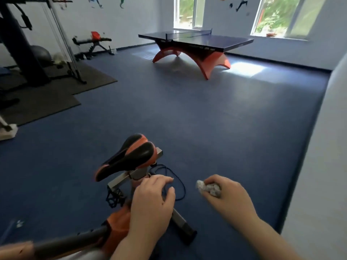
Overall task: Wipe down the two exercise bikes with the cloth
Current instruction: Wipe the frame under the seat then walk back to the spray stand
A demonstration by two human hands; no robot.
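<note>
An orange and black exercise bike (116, 229) stands at the bottom left, its black and orange saddle (127, 156) tilted toward the left. My left hand (152, 203) hovers over the bike's frame just right of the seat post, fingers loosely curled and holding nothing. My right hand (229, 196) is farther right over the blue floor, closed around a crumpled grey-white cloth (208, 187) that sticks out between thumb and fingers. Only one bike is in view.
A black cable (180, 182) loops on the floor beside the bike. A blue table tennis table (197, 37) on orange legs stands at the back. Gym machines on dark mats (56, 94) fill the left. A white wall (323, 166) runs along the right.
</note>
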